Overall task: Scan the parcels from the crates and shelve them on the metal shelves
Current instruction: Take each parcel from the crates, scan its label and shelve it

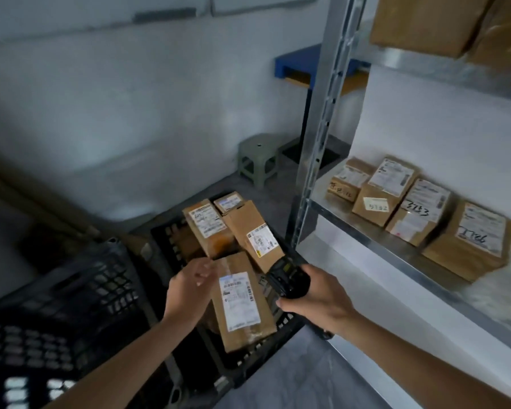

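The black scanner [289, 280] is gripped in the right hand [319, 302], its head aimed toward ten o'clock at the nearest parcel [241, 302]. That parcel lies label-up in the black crate [248, 367], at the crate's five o'clock end. The left hand [189, 287] is set on the parcel's upper left edge; whether it grips or only touches cannot be told through the blur. The label is best kept flat and uncovered while scanned. The parcel's long axis runs from eleven to five o'clock.

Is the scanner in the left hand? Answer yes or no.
No. The black scanner is gripped by the right hand; the left hand reaches toward a labelled parcel in the crate.
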`<control>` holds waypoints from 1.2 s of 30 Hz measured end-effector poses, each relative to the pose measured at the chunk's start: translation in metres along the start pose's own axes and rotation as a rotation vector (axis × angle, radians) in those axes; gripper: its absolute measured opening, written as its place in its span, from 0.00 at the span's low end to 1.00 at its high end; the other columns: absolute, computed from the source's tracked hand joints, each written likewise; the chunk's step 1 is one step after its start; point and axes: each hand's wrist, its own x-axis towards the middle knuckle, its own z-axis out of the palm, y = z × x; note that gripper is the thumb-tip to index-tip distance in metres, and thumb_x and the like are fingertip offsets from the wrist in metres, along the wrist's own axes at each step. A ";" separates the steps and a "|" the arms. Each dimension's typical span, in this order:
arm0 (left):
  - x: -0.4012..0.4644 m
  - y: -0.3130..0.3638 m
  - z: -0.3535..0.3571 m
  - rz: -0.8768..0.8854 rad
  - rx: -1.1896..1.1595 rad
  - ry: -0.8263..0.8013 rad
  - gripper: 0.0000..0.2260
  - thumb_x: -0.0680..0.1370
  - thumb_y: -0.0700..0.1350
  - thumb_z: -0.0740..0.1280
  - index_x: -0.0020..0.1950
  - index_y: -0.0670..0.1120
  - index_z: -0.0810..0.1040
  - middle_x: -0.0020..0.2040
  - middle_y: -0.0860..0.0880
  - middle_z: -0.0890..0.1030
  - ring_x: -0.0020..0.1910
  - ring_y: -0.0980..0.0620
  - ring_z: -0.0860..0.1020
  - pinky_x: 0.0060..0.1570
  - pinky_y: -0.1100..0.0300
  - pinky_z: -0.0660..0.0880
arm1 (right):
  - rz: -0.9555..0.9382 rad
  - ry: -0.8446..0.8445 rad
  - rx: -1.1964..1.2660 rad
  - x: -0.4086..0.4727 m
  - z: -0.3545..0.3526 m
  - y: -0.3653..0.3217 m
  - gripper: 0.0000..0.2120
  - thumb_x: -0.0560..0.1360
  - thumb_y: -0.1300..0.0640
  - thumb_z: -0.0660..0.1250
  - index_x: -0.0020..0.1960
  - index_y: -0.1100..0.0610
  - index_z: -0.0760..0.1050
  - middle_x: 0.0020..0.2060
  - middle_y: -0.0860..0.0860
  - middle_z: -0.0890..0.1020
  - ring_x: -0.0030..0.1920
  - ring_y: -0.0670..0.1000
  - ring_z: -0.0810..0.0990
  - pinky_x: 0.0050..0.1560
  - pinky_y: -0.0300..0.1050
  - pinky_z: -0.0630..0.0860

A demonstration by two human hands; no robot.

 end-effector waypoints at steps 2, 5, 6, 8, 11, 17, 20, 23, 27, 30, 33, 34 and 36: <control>-0.002 -0.017 0.001 -0.048 0.002 -0.023 0.19 0.80 0.55 0.68 0.69 0.51 0.76 0.55 0.54 0.82 0.51 0.57 0.80 0.50 0.59 0.78 | -0.006 -0.045 -0.018 0.006 0.015 -0.003 0.23 0.58 0.40 0.78 0.51 0.41 0.77 0.44 0.40 0.84 0.47 0.41 0.82 0.51 0.51 0.83; -0.003 -0.036 0.010 -0.099 0.012 -0.057 0.19 0.80 0.53 0.68 0.69 0.50 0.75 0.58 0.52 0.82 0.54 0.54 0.80 0.55 0.56 0.78 | -0.002 -0.109 -0.037 0.017 0.033 -0.003 0.22 0.59 0.40 0.78 0.50 0.40 0.75 0.44 0.40 0.84 0.47 0.42 0.82 0.52 0.50 0.83; -0.002 -0.041 0.014 -0.110 0.010 -0.069 0.18 0.80 0.52 0.68 0.69 0.50 0.76 0.57 0.52 0.82 0.54 0.54 0.80 0.56 0.54 0.79 | -0.001 -0.132 -0.041 0.021 0.039 -0.003 0.20 0.60 0.41 0.79 0.48 0.39 0.74 0.43 0.41 0.84 0.47 0.42 0.82 0.51 0.50 0.83; -0.001 -0.051 0.023 -0.126 0.006 -0.090 0.17 0.80 0.50 0.68 0.68 0.49 0.76 0.55 0.52 0.82 0.51 0.56 0.80 0.53 0.56 0.79 | 0.003 -0.172 -0.043 0.029 0.050 0.001 0.21 0.60 0.40 0.78 0.50 0.39 0.75 0.43 0.41 0.84 0.46 0.43 0.82 0.51 0.51 0.83; 0.001 -0.059 0.036 -0.166 0.021 -0.136 0.13 0.81 0.49 0.66 0.65 0.50 0.77 0.46 0.57 0.80 0.43 0.58 0.79 0.43 0.58 0.78 | 0.025 -0.243 -0.060 0.041 0.064 0.010 0.27 0.58 0.39 0.77 0.55 0.42 0.76 0.45 0.42 0.84 0.47 0.43 0.83 0.50 0.51 0.83; 0.006 -0.075 0.050 -0.216 0.120 -0.187 0.08 0.81 0.53 0.65 0.55 0.51 0.78 0.45 0.54 0.83 0.42 0.56 0.81 0.35 0.58 0.76 | 0.047 -0.364 -0.025 0.056 0.076 0.015 0.22 0.64 0.51 0.80 0.55 0.46 0.77 0.47 0.45 0.84 0.48 0.45 0.83 0.52 0.48 0.83; 0.008 -0.078 0.054 -0.244 0.094 -0.198 0.07 0.80 0.50 0.66 0.55 0.49 0.80 0.47 0.54 0.84 0.45 0.56 0.81 0.43 0.55 0.81 | 0.049 -0.380 0.000 0.060 0.081 0.015 0.22 0.64 0.53 0.80 0.56 0.48 0.79 0.47 0.46 0.85 0.48 0.46 0.84 0.52 0.48 0.84; 0.009 -0.079 0.056 -0.261 0.080 -0.203 0.08 0.80 0.47 0.66 0.57 0.49 0.79 0.50 0.54 0.83 0.48 0.55 0.81 0.44 0.58 0.81 | 0.057 -0.373 0.042 0.061 0.082 0.014 0.17 0.67 0.56 0.80 0.53 0.50 0.80 0.44 0.46 0.86 0.46 0.46 0.84 0.49 0.44 0.83; 0.003 -0.076 0.055 -0.293 0.022 -0.201 0.09 0.80 0.46 0.66 0.59 0.51 0.78 0.52 0.55 0.83 0.50 0.55 0.81 0.49 0.55 0.81 | 0.087 -0.356 0.107 0.058 0.083 0.011 0.15 0.68 0.59 0.79 0.51 0.49 0.81 0.43 0.44 0.86 0.44 0.42 0.84 0.41 0.35 0.80; -0.006 -0.072 0.050 -0.316 -0.087 -0.165 0.11 0.79 0.45 0.68 0.60 0.55 0.75 0.53 0.57 0.82 0.52 0.56 0.80 0.48 0.58 0.79 | 0.092 -0.364 0.137 0.053 0.085 0.005 0.17 0.67 0.60 0.79 0.53 0.50 0.81 0.47 0.48 0.86 0.48 0.45 0.85 0.48 0.40 0.84; -0.013 -0.071 0.042 -0.314 -0.166 -0.122 0.10 0.79 0.44 0.69 0.59 0.56 0.76 0.50 0.58 0.82 0.49 0.58 0.81 0.45 0.59 0.79 | 0.080 -0.352 0.174 0.044 0.084 -0.003 0.18 0.67 0.60 0.80 0.54 0.49 0.80 0.48 0.49 0.86 0.49 0.46 0.84 0.46 0.39 0.82; -0.016 -0.071 0.039 -0.309 -0.188 -0.112 0.10 0.79 0.45 0.69 0.59 0.55 0.76 0.50 0.58 0.83 0.48 0.58 0.81 0.46 0.57 0.80 | 0.074 -0.334 0.187 0.041 0.083 -0.006 0.19 0.67 0.59 0.80 0.55 0.48 0.79 0.48 0.48 0.85 0.49 0.46 0.84 0.46 0.39 0.82; -0.023 -0.069 0.031 -0.295 -0.240 -0.092 0.11 0.79 0.45 0.69 0.59 0.55 0.76 0.49 0.57 0.83 0.47 0.57 0.82 0.48 0.53 0.82 | 0.051 -0.307 0.206 0.034 0.081 -0.014 0.21 0.66 0.57 0.81 0.56 0.46 0.79 0.49 0.47 0.85 0.50 0.45 0.83 0.47 0.38 0.81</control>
